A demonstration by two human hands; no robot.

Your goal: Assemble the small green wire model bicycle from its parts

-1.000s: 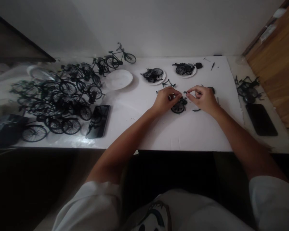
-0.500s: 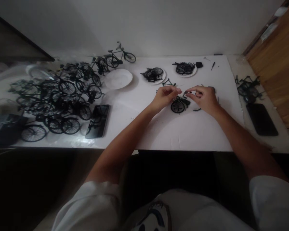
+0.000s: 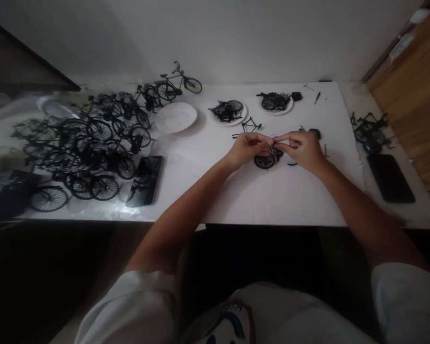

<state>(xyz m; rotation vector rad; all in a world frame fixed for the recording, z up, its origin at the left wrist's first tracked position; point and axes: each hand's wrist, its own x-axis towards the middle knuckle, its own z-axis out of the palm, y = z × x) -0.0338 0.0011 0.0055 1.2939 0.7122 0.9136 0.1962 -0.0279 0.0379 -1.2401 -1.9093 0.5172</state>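
Observation:
My left hand (image 3: 246, 150) and my right hand (image 3: 304, 149) meet fingertip to fingertip above the white board, both closed in a pinch. Between them shows a small thin bicycle part (image 3: 272, 149), mostly covered by the fingers; its exact kind is too small to make out. Just below the fingertips lies a miniature black wheel (image 3: 264, 161) with other dark parts. Behind my left hand a small green bicycle frame (image 3: 251, 125) rests on the board.
Many assembled miniature bicycles (image 3: 89, 138) crowd the left side. A white plate (image 3: 175, 117) and two plates of dark parts (image 3: 227, 111) stand at the back. Phones lie at left (image 3: 145, 181) and right (image 3: 390, 177). Green parts (image 3: 370, 129) sit far right.
My hands have come together, closing the small gap between their fingertips. The part in my right fingers now meets my left fingertips.

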